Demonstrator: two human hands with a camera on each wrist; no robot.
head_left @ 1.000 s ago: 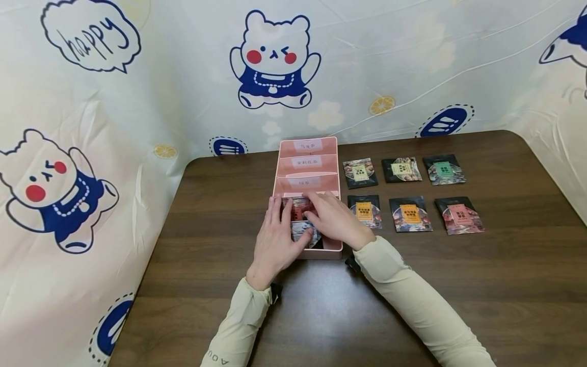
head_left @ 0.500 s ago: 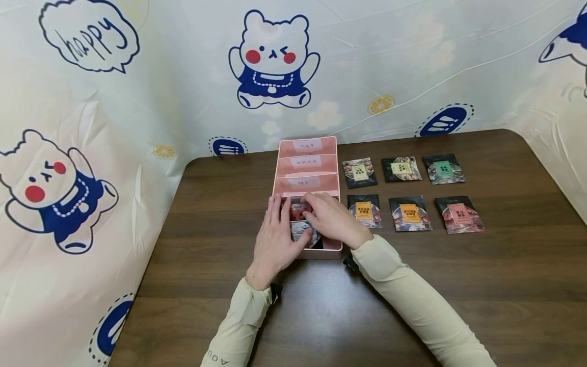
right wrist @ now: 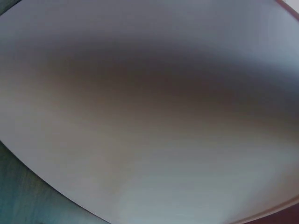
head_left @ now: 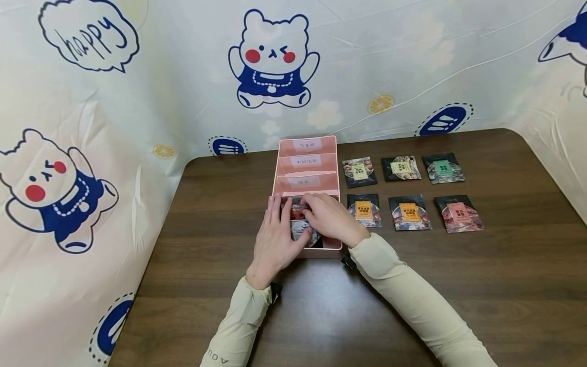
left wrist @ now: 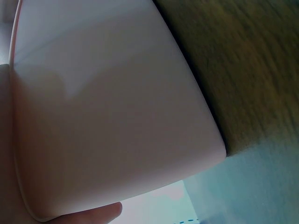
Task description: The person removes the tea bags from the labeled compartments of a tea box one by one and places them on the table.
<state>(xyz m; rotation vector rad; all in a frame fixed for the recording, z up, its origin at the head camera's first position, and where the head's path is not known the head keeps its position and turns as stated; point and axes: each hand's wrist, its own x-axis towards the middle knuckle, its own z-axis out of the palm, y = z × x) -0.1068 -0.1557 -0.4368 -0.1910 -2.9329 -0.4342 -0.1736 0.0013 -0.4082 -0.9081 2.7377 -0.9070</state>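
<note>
A pink compartment box (head_left: pixel 330 253) stands on the table, and both hands reach into its nearest section. My left hand (head_left: pixel 276 242) lies along the left rim with fingers extended, its thumb over a grey-blue tea sachet (head_left: pixel 299 227). From the right, my right hand (head_left: pixel 334 218) bends its fingers and thumb about a dark red tea sachet (head_left: pixel 298 214) just behind it. Fingers partly cover both sachets. In the left wrist view the box's outer wall (left wrist: pixel 117 107) fills most of the picture, with a fingertip (left wrist: pixel 100 214) beyond its edge. The right wrist view shows mostly blurred box wall (right wrist: pixel 154 172).
Farther back, the box has sections with paper labels (head_left: pixel 306 160). Right of it, two rows of tea sachets lie flat, including a green-labelled one (head_left: pixel 443 168), an orange-labelled one (head_left: pixel 410 213) and a pink-labelled one (head_left: pixel 459 214). A printed curtain (head_left: pixel 357 61) hangs behind the brown table (head_left: pixel 206 214).
The right hand has shifted slightly left, and the dark red sachet beneath its fingers shows a little differently. My left hand stays in place.
</note>
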